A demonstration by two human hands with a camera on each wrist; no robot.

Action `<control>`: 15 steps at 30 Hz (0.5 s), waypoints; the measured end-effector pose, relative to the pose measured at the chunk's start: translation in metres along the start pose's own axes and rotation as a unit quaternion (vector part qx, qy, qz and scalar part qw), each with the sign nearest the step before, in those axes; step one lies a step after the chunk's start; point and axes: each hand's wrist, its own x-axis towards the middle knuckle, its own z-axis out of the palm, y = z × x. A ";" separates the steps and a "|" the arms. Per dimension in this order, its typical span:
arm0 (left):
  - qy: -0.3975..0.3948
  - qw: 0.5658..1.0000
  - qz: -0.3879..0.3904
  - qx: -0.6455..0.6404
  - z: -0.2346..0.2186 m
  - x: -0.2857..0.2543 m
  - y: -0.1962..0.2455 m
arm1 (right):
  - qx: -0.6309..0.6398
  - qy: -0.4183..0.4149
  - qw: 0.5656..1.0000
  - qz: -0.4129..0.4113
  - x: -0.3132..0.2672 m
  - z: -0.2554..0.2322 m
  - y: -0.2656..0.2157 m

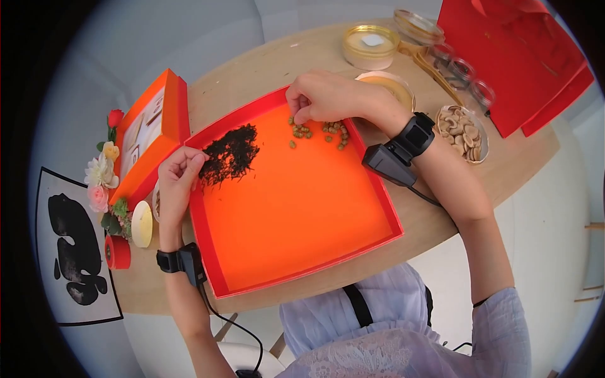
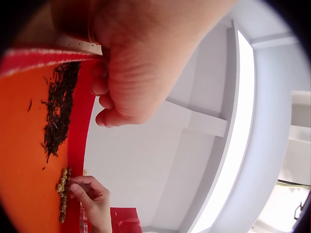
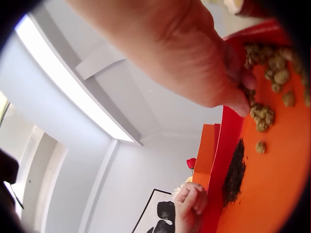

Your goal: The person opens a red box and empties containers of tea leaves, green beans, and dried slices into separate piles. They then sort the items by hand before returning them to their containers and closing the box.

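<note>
A shallow box with red walls [image 1: 391, 220] and an orange floor lies on the table in front of me. At its left wall, my left hand [image 1: 179, 179] grips the rim between thumb and curled fingers. Beside that hand, inside the box, is a loose heap of dark, shredded dried leaves [image 1: 230, 154]. My right hand [image 1: 328, 96] reaches over the far right corner. In the right wrist view, its thumb and fingers pinch among small, round, greenish-brown dried buds [image 3: 262, 116]. More buds lie in small clusters near it, with a single one apart.
Left of the box stand an orange box [image 1: 151, 132], artificial flowers [image 1: 101, 170] and a red roll [image 1: 118, 252]. Behind the right arm are a glass jar [image 1: 370, 47], small jars [image 1: 463, 69], a bowl of dried slices [image 1: 463, 132] and a red paper bag [image 1: 510, 63].
</note>
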 end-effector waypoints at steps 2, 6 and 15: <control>0.009 1.000 -0.001 -0.006 0.002 0.000 0.001 | 0.037 0.003 0.999 0.003 0.000 -0.005 0.001; 0.010 1.000 -0.005 -0.011 0.003 -0.001 0.002 | 0.079 -0.017 0.992 0.095 -0.009 -0.042 -0.019; 0.013 1.000 -0.012 -0.013 0.005 -0.002 0.005 | 0.010 -0.058 0.995 0.076 -0.005 -0.034 -0.013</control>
